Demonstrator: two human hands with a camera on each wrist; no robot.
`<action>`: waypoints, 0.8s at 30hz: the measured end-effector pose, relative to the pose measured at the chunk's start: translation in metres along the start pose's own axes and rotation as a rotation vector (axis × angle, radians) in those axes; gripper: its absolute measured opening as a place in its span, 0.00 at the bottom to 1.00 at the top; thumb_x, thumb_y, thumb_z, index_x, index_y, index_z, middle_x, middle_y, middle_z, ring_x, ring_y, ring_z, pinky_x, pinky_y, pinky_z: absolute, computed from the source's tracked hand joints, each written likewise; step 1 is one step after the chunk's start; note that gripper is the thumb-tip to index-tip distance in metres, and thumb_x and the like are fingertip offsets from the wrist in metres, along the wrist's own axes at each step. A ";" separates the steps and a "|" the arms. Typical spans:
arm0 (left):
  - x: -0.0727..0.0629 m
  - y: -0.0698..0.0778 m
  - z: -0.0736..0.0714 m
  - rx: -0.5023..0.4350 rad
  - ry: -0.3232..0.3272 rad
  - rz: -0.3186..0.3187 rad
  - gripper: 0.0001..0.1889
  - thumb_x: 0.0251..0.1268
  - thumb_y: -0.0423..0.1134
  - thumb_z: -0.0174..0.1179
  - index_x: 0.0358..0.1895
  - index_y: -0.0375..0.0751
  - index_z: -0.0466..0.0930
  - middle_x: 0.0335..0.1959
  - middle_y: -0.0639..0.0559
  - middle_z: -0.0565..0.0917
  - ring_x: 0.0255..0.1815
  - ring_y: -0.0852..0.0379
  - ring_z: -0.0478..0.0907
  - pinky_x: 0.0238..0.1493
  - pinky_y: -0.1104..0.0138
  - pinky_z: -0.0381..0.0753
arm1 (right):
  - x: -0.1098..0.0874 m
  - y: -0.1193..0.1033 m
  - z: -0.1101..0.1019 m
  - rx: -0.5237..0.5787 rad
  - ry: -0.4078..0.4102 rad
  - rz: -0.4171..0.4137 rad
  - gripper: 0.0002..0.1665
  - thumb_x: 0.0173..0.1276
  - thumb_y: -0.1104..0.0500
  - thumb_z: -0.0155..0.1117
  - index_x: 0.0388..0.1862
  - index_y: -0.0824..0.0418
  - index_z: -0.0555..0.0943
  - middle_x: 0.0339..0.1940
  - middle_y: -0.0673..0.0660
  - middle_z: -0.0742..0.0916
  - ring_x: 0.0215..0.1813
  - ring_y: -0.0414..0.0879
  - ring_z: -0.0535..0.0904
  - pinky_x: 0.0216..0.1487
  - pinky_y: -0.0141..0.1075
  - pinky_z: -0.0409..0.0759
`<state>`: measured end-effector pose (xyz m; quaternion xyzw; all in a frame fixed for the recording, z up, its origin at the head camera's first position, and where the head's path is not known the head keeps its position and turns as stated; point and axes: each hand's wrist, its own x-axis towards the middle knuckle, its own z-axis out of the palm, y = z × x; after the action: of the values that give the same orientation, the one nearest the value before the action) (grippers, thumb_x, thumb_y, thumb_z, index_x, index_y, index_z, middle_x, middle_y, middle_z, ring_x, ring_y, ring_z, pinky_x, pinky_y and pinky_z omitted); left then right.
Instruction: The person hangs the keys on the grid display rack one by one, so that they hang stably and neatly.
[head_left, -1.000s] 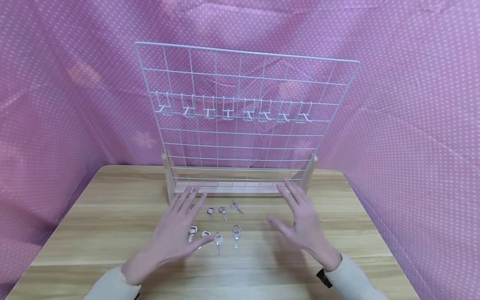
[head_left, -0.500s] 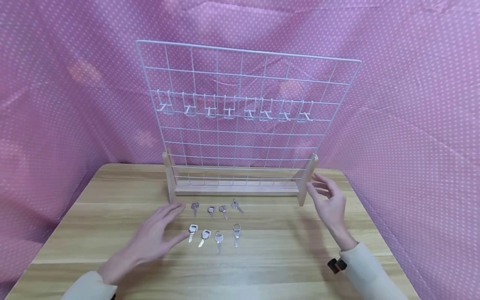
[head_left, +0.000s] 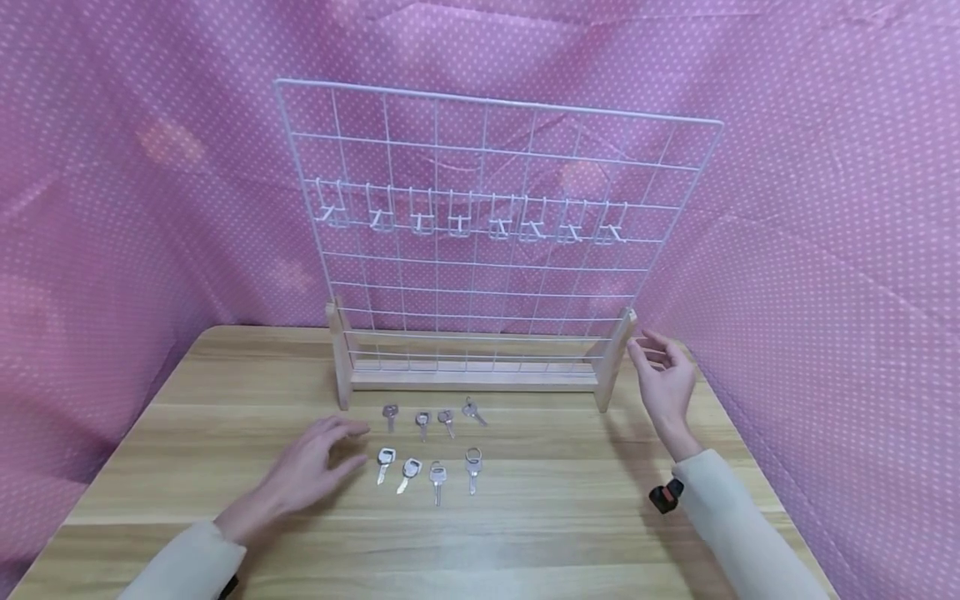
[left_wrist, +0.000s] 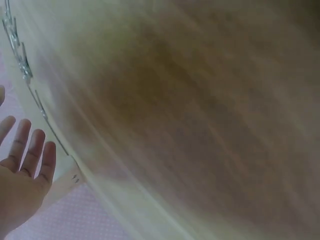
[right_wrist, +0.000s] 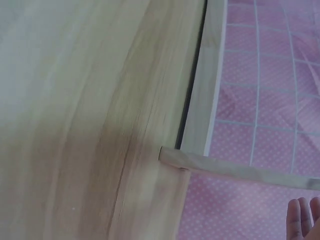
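Note:
My left hand (head_left: 303, 471) hovers over the table just left of the keys, fingers relaxed and apart, holding nothing. Its spread fingers (left_wrist: 32, 150) also show in the left wrist view. Silver keys lie in two rows: a farther row with a key (head_left: 422, 423) near its middle, and a nearer row with a ringed key (head_left: 473, 469) at its right end. Beside the right wooden leg (head_left: 615, 360) of a white wire grid rack (head_left: 471, 265) is my right hand (head_left: 666, 387), fingers loosely bent around nothing. Only its fingers (right_wrist: 295, 220) show in the right wrist view.
Several white wire hooks (head_left: 459, 225) hang in a row across the upper part of the grid. A wooden crossbar (head_left: 472, 382) joins the stand's legs on the wood-grain table (head_left: 525, 533). Pink dotted cloth (head_left: 825, 250) surrounds the table on the back and sides.
My left hand has drawn back leftward from over the keys, uncovering them. My right hand has moved right, from in front of the rack to outside its right leg. The keys have stayed put.

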<state>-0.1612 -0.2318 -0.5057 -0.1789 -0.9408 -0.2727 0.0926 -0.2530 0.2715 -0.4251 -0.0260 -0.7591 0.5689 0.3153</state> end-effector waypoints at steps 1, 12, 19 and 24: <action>0.001 -0.001 0.002 -0.001 -0.013 0.003 0.22 0.66 0.44 0.73 0.61 0.46 0.84 0.56 0.52 0.87 0.57 0.49 0.84 0.61 0.43 0.84 | 0.000 -0.003 0.001 0.006 0.004 0.008 0.21 0.72 0.65 0.70 0.60 0.74 0.82 0.45 0.57 0.88 0.38 0.27 0.83 0.41 0.16 0.82; 0.010 -0.003 0.013 0.057 -0.109 0.088 0.18 0.66 0.44 0.73 0.56 0.44 0.87 0.53 0.51 0.87 0.56 0.49 0.83 0.62 0.45 0.84 | 0.021 0.041 0.013 0.094 0.011 0.050 0.21 0.71 0.64 0.72 0.59 0.71 0.84 0.37 0.38 0.87 0.36 0.29 0.83 0.40 0.18 0.84; 0.018 -0.004 0.018 0.086 -0.139 0.117 0.17 0.64 0.45 0.73 0.54 0.47 0.88 0.51 0.52 0.87 0.56 0.50 0.82 0.62 0.46 0.83 | 0.022 0.044 0.018 0.119 0.013 0.059 0.19 0.69 0.66 0.73 0.56 0.75 0.83 0.35 0.37 0.86 0.35 0.29 0.84 0.40 0.20 0.86; 0.022 -0.003 0.019 0.114 -0.180 0.105 0.16 0.65 0.47 0.73 0.54 0.51 0.89 0.48 0.57 0.86 0.52 0.57 0.79 0.57 0.53 0.84 | 0.023 0.043 0.020 0.122 0.016 0.062 0.18 0.69 0.67 0.73 0.54 0.76 0.83 0.33 0.38 0.86 0.33 0.29 0.84 0.38 0.20 0.86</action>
<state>-0.1845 -0.2176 -0.5170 -0.2461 -0.9486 -0.1964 0.0317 -0.2950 0.2783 -0.4557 -0.0350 -0.7193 0.6235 0.3044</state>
